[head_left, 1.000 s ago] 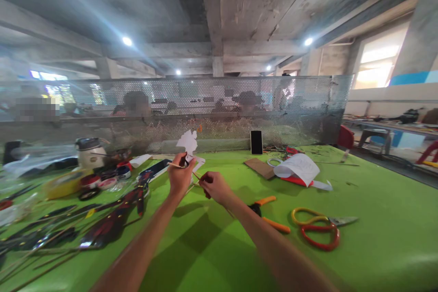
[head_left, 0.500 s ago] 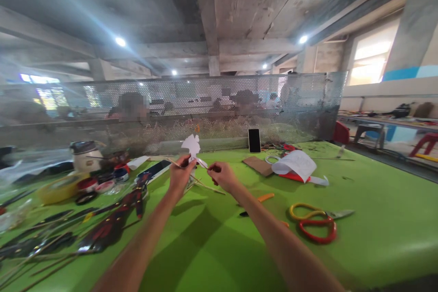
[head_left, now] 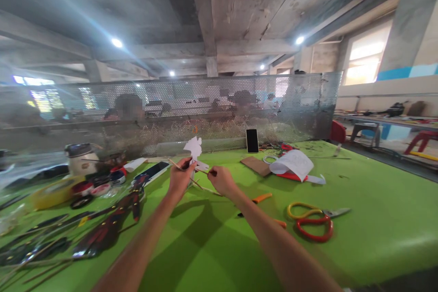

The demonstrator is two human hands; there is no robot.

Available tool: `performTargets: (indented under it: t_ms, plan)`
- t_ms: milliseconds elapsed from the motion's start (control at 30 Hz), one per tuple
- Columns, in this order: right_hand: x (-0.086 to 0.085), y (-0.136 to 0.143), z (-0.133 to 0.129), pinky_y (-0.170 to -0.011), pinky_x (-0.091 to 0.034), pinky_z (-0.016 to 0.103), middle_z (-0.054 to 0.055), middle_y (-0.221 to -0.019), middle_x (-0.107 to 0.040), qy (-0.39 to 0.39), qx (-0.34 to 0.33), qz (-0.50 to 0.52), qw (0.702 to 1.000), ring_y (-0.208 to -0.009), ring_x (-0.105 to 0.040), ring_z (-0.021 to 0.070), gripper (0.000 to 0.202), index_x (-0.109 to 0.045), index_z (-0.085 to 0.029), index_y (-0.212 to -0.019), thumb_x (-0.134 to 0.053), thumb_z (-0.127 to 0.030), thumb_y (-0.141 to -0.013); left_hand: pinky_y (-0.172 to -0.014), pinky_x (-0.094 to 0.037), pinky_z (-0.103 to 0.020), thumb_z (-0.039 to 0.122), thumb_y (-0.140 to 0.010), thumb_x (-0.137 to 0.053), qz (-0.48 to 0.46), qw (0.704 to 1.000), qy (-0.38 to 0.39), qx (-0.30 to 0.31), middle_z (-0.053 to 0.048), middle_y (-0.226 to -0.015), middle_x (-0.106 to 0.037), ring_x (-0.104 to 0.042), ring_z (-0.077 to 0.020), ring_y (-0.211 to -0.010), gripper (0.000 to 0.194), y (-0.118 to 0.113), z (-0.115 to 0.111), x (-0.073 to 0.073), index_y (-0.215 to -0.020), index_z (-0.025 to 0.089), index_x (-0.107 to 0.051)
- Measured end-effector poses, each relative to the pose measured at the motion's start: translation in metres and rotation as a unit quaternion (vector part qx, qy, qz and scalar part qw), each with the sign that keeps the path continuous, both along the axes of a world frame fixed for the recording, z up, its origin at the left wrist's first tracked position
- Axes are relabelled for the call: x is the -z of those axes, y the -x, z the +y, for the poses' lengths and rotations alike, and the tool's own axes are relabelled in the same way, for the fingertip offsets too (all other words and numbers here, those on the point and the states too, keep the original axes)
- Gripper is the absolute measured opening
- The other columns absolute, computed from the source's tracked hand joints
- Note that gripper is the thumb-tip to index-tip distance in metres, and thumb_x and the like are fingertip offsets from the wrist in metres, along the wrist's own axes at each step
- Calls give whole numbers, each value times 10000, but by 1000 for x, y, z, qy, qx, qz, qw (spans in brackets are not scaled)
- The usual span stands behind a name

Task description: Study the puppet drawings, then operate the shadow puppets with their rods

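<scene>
Scissors [head_left: 313, 221] with red and yellow handles lie on the right of the green counter [head_left: 376, 182]. Past them, the left hand [head_left: 181, 177] holds a white paper shape [head_left: 194, 147] and a thin stick [head_left: 174, 164] up over the counter, while the right hand [head_left: 221, 180] pinches something thin [head_left: 204, 171], too small to name, beside the shape. Farther back stands a dark phone [head_left: 252, 140].

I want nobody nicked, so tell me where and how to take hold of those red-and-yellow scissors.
Best by the red loop, I judge, coming from the near left: it sits closer than the yellow loop and is a wide ring. The scissors lie flat on the green table, metal blade pointing right, away from that approach.
</scene>
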State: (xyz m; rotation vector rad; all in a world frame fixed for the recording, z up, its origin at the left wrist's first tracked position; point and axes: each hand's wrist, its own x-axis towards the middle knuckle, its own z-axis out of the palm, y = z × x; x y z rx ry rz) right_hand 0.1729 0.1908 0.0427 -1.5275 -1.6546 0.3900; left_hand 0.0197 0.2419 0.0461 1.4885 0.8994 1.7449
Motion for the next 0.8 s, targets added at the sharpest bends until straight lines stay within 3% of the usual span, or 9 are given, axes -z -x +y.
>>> performTargets:
  t_ms: [300, 633, 800]
  plan:
    - [7, 3, 4, -552, -271, 229, 45, -686, -656, 16, 27, -14, 999, -595, -464, 114, 188, -725, -131, -766, -566, -182, -852, -586, -564, -299, 353, -581, -806, -59, 997, 32, 29, -62, -745, -739, -660, -172, -593, 337, -2, 3, 5, -826, 135, -729]
    - [11, 9, 0, -554, -255, 256, 80, -742, -683, 38, 45, -38, 998, -591, -443, 117, 224, -752, -119, -838, -542, -189, -867, -646, -574, -317, 340, -533, -836, -97, 991, 83, 35, -78, -802, -746, -678, -179, -659, 383, -5, -4, 1, -835, 128, -735]
    - [14, 10, 1, -553, -252, 258, 78, -747, -690, 37, 50, -26, 998, -590, -451, 120, 219, -749, -128, -830, -547, -204, -869, -644, -577, -330, 315, -505, -855, -152, 975, 142, 84, -52, -787, -734, -670, -169, -624, 435, -6, -10, 0, -878, 137, -718]
